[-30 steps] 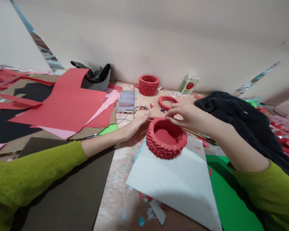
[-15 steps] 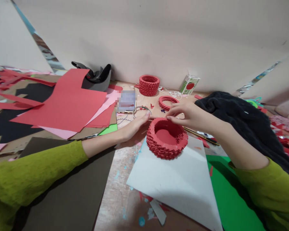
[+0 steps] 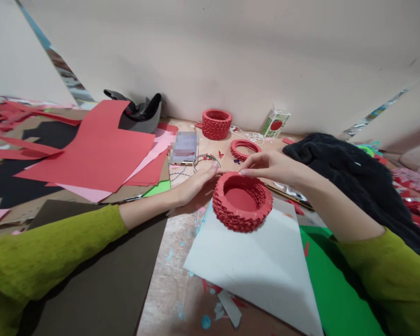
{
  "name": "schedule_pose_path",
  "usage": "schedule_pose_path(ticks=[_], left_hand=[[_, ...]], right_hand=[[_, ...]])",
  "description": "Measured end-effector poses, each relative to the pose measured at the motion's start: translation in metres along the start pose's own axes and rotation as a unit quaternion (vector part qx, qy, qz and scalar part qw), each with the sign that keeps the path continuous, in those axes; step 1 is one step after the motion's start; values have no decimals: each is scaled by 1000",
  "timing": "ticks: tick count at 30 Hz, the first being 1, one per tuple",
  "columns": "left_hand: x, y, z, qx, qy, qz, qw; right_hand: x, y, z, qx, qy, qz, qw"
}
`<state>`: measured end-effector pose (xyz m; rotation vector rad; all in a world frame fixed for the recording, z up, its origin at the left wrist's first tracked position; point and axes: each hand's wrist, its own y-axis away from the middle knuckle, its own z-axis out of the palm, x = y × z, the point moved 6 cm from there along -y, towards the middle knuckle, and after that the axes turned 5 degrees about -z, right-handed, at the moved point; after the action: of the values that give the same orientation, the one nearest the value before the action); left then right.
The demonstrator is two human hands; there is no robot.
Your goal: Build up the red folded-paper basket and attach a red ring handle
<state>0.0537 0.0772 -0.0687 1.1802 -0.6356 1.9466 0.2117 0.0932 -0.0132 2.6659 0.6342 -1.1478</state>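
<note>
on the far end of a white board (image 3: pixel 252 263) sits the red bowl (image 3: pixel 242 212), mouth upward, apparently built from small folded paper pieces. i'd guess it weighs next to nothing, its springy side liable to crush or come apart under a hard squeeze; spread fingers low on opposite sides of the outer face look the safest hold, rather than the jagged rim. the right hand (image 3: pixel 276 168) is bent, thumb and fingertips close together at the far rim; whether anything is pinched there, i can't tell. the left hand (image 3: pixel 198 184) is partly open, fingers hidden behind the bowl, so its grip is unclear. beyond them lie a low red ring (image 3: pixel 233 151) and a taller red cylinder (image 3: pixel 216 129).
</note>
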Motion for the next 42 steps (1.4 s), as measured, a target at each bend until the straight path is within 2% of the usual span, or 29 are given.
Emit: schedule_pose_path(ticks=[5, 11, 16, 25, 32, 37, 42], left_hand=[[-2, 0, -5, 12, -18, -10, 1000], [-4, 0, -10, 11, -35, -16, 999], [-4, 0, -10, 8, -31, -21, 999], [-4, 0, -10, 15, -30, -24, 999], [-3, 0, -8, 9, -41, -10, 999], [-2, 0, -6, 5, -36, -5, 999], [-3, 0, -8, 12, -37, -17, 999]], right_hand=[[5, 0, -1, 26, 31, 40, 998], [7, -1, 3, -2, -35, 48, 998], [12, -3, 2, 25, 4, 57, 998], [11, 0, 3, -27, -95, 82, 992], [9, 3, 0, 23, -1, 64, 998], [0, 3, -1, 30, 27, 32, 999], [-14, 2, -3, 29, 105, -9, 994]])
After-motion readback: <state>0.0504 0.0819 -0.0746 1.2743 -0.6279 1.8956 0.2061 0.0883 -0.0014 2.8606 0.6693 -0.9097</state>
